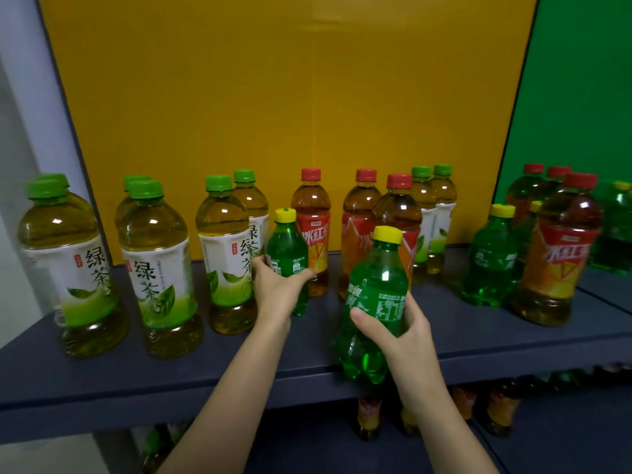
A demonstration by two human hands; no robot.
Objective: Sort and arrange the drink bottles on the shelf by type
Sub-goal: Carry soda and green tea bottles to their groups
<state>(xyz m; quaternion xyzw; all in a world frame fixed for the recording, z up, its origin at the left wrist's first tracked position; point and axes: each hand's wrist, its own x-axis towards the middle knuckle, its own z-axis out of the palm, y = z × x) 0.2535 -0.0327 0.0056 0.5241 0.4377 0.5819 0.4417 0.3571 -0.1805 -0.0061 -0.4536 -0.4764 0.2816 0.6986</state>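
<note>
Nearest soda bottle (376,268) is being clasped mid-label by right hand (407,340), second bottle (287,248) by left hand (277,285); likely heavy, slick.

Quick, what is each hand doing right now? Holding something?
Left hand: holds the far green soda bottle.
Right hand: holds the near green soda bottle.

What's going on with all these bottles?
A person is sorting drinks on a dark shelf. Their left hand grips a yellow-capped green soda bottle standing beside the red-capped iced tea bottles; their right hand holds a second green soda bottle at the shelf's front edge. Green tea bottles stand grouped on the left.
</note>
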